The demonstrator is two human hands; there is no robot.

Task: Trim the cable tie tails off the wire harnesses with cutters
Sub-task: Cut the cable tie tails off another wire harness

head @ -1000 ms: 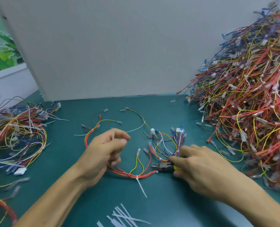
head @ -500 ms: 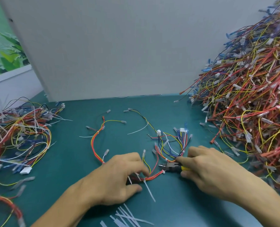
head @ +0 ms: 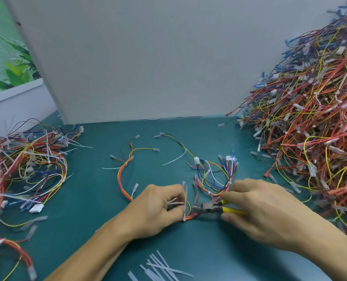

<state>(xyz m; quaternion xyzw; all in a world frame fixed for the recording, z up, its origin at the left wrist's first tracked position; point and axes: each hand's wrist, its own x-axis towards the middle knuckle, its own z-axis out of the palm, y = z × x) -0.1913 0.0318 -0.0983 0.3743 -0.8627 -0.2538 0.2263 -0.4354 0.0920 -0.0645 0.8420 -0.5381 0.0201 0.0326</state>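
Most of the yellow handles of the cutters are hidden under the right hand. Their nose is blurred, so I cannot tell whether the blades touch anything. The harness sprawls on the mat, its red bundle just left of the cutters, where a white tail stands upright. Left of the cutters, the left hand curls its fingers and pinches that bundle. The right hand's fingers wrap the handles, knuckles up. Offcuts nearer than the cutters run off the frame.
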